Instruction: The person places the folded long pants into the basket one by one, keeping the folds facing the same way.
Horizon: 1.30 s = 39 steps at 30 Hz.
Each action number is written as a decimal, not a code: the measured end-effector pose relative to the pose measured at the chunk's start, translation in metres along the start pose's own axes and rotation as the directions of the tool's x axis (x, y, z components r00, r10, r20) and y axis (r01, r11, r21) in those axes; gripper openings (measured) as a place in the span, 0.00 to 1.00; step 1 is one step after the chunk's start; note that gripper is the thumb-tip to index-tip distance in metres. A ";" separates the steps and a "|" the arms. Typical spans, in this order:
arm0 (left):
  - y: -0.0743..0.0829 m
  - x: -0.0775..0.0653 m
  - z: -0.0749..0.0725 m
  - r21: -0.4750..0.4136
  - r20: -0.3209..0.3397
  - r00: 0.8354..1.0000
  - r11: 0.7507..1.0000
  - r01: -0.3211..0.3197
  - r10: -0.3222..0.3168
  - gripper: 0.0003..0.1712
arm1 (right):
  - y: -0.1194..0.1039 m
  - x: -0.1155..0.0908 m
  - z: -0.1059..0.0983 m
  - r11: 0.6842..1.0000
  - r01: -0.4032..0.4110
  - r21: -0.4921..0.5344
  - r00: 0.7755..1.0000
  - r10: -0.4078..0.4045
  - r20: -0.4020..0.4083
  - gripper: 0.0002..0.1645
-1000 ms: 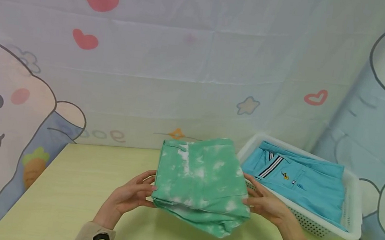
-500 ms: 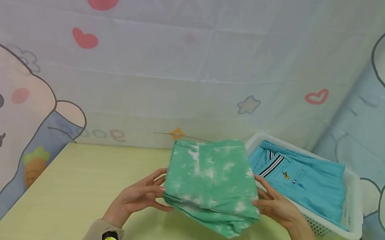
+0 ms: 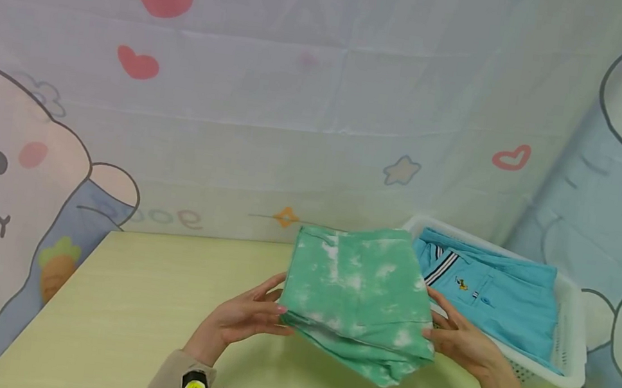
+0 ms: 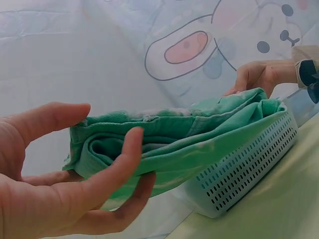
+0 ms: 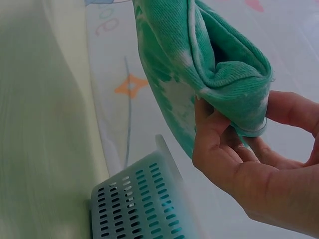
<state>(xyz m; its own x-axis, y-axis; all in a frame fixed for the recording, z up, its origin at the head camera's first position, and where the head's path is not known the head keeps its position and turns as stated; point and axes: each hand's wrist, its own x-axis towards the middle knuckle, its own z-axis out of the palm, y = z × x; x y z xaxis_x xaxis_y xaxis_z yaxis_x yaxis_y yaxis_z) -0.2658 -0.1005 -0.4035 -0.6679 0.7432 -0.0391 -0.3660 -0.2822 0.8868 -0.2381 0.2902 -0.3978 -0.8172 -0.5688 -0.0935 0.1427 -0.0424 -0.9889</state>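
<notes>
A folded green garment point(image 3: 361, 284) with white tie-dye patches is held above the table between two hands. The left hand point(image 3: 249, 316) grips its left edge; in the left wrist view the thumb lies on top and fingers reach along the side and beneath. On the opposite edge, the right hand point(image 3: 465, 339) pinches the rolled layers, thumb on one face and fingers on the other, as the right wrist view shows. The garment's right side overlaps the near left rim of a white basket point(image 3: 570, 336). Inside that basket lies folded blue clothing point(image 3: 507, 302) with a striped trim.
The basket has perforated walls and stands at the right rear of a pale yellow-green table point(image 3: 144, 322). Behind the table hangs a printed cloth backdrop point(image 3: 276, 99) with cartoon figures, meeting the table's back edge. Both wrists wear black camera mounts.
Both hands have carried the folded green garment steadily to the right, nearer the basket. The grip looks the same, and the basket with the blue clothing has stayed put.
</notes>
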 end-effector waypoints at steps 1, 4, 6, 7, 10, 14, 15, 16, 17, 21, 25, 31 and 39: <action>-0.001 0.002 0.001 0.007 0.000 1.000 1.000 -0.012 0.012 0.41 | 0.000 -0.001 -0.001 1.000 0.004 0.000 1.000 -0.004 -0.003 0.50; -0.002 0.007 0.005 0.015 0.002 0.999 0.999 -0.049 0.049 0.39 | 0.001 -0.005 -0.004 1.000 0.009 0.000 1.000 -0.009 -0.005 0.49; -0.002 0.010 0.008 0.017 0.007 0.997 0.997 -0.074 0.074 0.39 | 0.002 -0.008 -0.007 1.000 0.010 0.005 1.000 -0.010 -0.002 0.49; -0.002 0.011 0.010 0.016 0.011 0.997 0.996 -0.083 0.082 0.38 | 0.002 -0.009 -0.008 1.000 0.012 0.005 1.000 -0.012 0.000 0.49; -0.002 0.016 0.015 -0.003 0.000 0.997 0.997 -0.078 0.078 0.35 | 0.001 -0.014 -0.012 1.000 0.030 0.006 1.000 -0.030 0.003 0.48; -0.002 0.024 0.023 -0.027 -0.055 0.997 0.998 -0.052 0.050 0.29 | 0.001 -0.020 -0.017 0.998 0.062 -0.015 0.998 -0.062 -0.005 0.47; -0.002 0.026 0.025 -0.036 -0.076 0.996 0.998 -0.048 0.045 0.27 | 0.001 -0.021 -0.018 0.998 0.066 -0.016 0.998 -0.067 -0.004 0.47; -0.003 0.028 0.027 -0.041 -0.095 0.995 0.998 -0.048 0.044 0.24 | 0.000 -0.022 -0.019 0.998 0.068 -0.020 0.998 -0.068 -0.005 0.47; -0.004 0.029 0.028 -0.038 -0.111 0.993 0.998 -0.053 0.049 0.23 | 0.000 -0.023 -0.020 0.998 0.065 -0.026 0.998 -0.066 -0.010 0.47; -0.009 0.035 0.032 -0.061 -0.168 0.984 0.996 -0.068 0.057 0.14 | -0.001 -0.028 -0.022 0.996 0.018 -0.086 0.998 -0.023 -0.064 0.48; -0.015 0.041 0.034 -0.080 -0.188 0.981 0.994 -0.072 0.056 0.13 | 0.000 -0.033 -0.023 0.988 -0.051 -0.148 0.991 0.032 -0.127 0.49; -0.022 0.051 0.036 -0.060 -0.201 0.977 0.995 -0.080 0.066 0.19 | 0.003 -0.038 -0.029 0.986 -0.064 -0.154 0.990 0.043 -0.132 0.49; -0.022 0.059 0.043 -0.011 -0.178 0.978 0.994 -0.109 0.105 0.27 | 0.004 -0.044 -0.034 0.986 -0.089 -0.142 0.984 0.065 -0.164 0.50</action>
<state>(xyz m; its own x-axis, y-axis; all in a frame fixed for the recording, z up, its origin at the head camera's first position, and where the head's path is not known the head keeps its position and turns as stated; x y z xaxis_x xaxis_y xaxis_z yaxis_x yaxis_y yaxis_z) -0.2695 -0.0243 -0.4056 -0.8072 0.5897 -0.0269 -0.2983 -0.3681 0.8806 -0.2206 0.3429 -0.4017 -0.8868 -0.4277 -0.1753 0.1338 0.1256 -0.9830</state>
